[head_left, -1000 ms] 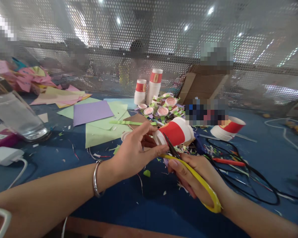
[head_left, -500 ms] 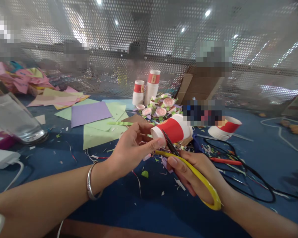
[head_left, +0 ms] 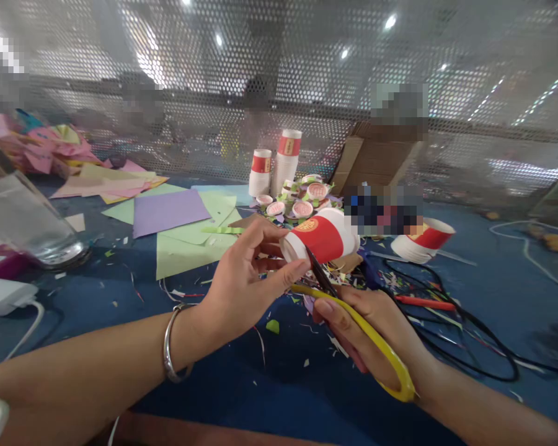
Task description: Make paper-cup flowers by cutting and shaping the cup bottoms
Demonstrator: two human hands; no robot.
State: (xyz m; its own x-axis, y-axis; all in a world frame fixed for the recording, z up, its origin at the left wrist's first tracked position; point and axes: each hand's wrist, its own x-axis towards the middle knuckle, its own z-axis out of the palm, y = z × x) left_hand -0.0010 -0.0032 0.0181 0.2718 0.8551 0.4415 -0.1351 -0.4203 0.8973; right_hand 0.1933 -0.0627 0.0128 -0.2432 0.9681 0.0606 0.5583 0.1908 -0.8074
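Observation:
My left hand (head_left: 246, 279) pinches the base end of a red-and-white paper cup (head_left: 320, 238), held on its side above the blue table (head_left: 242, 378). My right hand (head_left: 376, 334) grips yellow-handled scissors (head_left: 353, 322); their dark blades reach up against the cup's lower side near its base. A silver bangle sits on my left wrist.
Green and purple paper sheets (head_left: 181, 223) lie to the left. Two cup stacks (head_left: 279, 164), cut cup bottoms (head_left: 297, 204), another cup on its side (head_left: 423, 241), black cables (head_left: 456, 322), a glass jar (head_left: 23, 217) and a white charger (head_left: 4, 294) surround the work spot. Paper scraps litter the table.
The cup has turned slightly in my left hand, showing more of its printed emblem, while the scissors stay at its base. Both hands stay almost in place.

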